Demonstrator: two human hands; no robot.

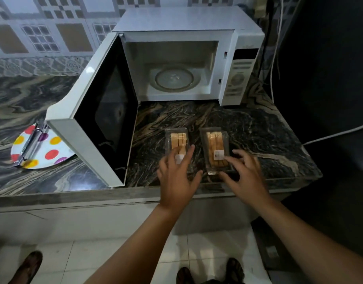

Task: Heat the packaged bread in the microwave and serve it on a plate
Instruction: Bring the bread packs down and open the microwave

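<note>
Bread slices (pixel 178 139), clear packs, labelled

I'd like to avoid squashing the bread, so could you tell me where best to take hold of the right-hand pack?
Probably by the two long side walls of the right-hand pack, coming down from above with the right hand. It lies flat on the counter, long and narrow, so fingers can span its width and press the clear plastic walls rather than the top.

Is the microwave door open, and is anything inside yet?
Open: the door is swung out to the left of the microwave. Inside, only the bare glass turntable shows; both bread packs sit on the counter.
</note>
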